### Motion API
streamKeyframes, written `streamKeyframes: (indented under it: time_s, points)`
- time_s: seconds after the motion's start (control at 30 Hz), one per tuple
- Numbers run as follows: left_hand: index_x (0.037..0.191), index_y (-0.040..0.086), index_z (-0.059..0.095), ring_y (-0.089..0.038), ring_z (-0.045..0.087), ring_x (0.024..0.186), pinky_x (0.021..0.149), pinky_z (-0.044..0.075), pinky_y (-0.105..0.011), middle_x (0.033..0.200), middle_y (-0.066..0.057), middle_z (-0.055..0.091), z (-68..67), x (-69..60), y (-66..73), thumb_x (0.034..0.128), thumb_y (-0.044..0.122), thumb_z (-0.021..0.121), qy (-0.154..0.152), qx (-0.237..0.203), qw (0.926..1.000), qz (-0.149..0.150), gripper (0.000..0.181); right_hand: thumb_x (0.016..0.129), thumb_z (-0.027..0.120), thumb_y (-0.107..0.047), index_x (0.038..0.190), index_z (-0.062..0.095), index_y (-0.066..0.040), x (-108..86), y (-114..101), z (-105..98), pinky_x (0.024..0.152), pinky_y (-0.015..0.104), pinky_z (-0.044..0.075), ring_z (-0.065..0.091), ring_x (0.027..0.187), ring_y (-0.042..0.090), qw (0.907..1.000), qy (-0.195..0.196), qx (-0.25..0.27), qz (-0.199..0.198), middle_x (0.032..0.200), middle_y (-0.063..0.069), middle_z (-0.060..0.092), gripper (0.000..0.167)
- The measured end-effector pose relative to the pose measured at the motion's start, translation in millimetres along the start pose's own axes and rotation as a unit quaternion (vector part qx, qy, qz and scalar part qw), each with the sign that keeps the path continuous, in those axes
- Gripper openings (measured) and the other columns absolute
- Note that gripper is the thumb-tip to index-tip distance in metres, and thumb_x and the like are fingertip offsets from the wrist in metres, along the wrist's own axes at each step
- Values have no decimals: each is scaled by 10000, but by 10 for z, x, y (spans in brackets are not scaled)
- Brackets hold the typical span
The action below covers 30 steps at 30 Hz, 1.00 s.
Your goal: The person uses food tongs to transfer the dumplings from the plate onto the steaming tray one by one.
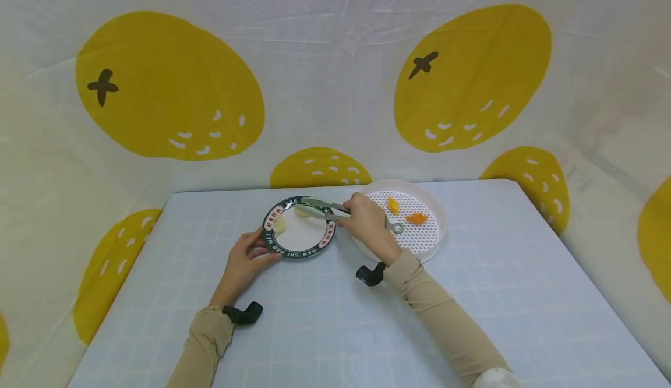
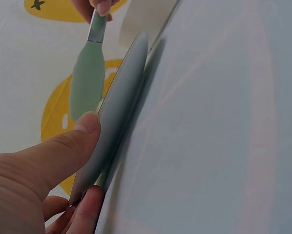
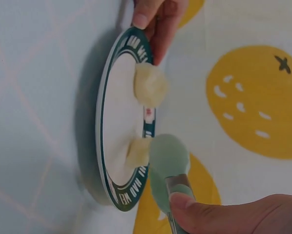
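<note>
My left hand [image 1: 246, 263] holds the left rim of a round plate [image 1: 304, 240] with a dark green lettered border, thumb on top and fingers underneath. Two pale, dumpling-like pieces are on the plate: one [image 3: 150, 85] near my left hand, the other [image 3: 138, 153] close to the far rim. In my right hand [image 1: 371, 224] is a pair of tongs [image 1: 317, 203] with pale green tips, gripped by the arms. The tips reach over the plate at the far piece; whether they pinch it, I cannot tell.
Right of the plate stands a round white tray [image 1: 442, 225] with a perforated base. It bears a yellow piece [image 1: 393, 205] and an orange piece [image 1: 416, 219]. My right forearm crosses the tray's near left edge. A fruit-printed curtain [image 1: 335, 114] hangs behind the table.
</note>
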<state>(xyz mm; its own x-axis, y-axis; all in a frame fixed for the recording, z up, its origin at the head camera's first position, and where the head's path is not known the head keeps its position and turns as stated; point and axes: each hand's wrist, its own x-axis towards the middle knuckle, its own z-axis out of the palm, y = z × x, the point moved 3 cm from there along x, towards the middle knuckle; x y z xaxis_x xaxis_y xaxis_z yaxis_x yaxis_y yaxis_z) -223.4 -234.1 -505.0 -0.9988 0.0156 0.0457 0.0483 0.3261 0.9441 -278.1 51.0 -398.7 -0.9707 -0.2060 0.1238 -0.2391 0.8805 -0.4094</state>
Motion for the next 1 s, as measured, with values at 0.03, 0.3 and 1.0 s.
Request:
streamKeyframes:
  time_s: [0.03,0.3,1.0]
  points:
    - [1540,60,328,-275,544,1175,994,537,-261,1345,-144,448,-1,-5,6,793,216,859,-6,6,10000,4,930,780,857,-240,1021,785,-83,5,-2,20,489,305,423,532,686,202,10000,4,-40,2,910,44,621,296]
    - [1540,59,328,-279,553,1171,997,535,-259,1333,-145,455,-2,-8,33,803,230,850,-15,147,9999,-69,919,764,865,-243,1011,788,-100,22,-18,108,494,333,450,547,668,192,9995,110,-295,29,873,21,644,295]
    - [1532,73,356,-246,549,1154,968,539,-208,1297,-113,475,4,4,18,780,273,867,56,243,9997,18,931,764,873,-255,1012,800,-134,-13,-14,88,417,313,417,528,605,195,9981,297,-504,-206,864,16,644,285]
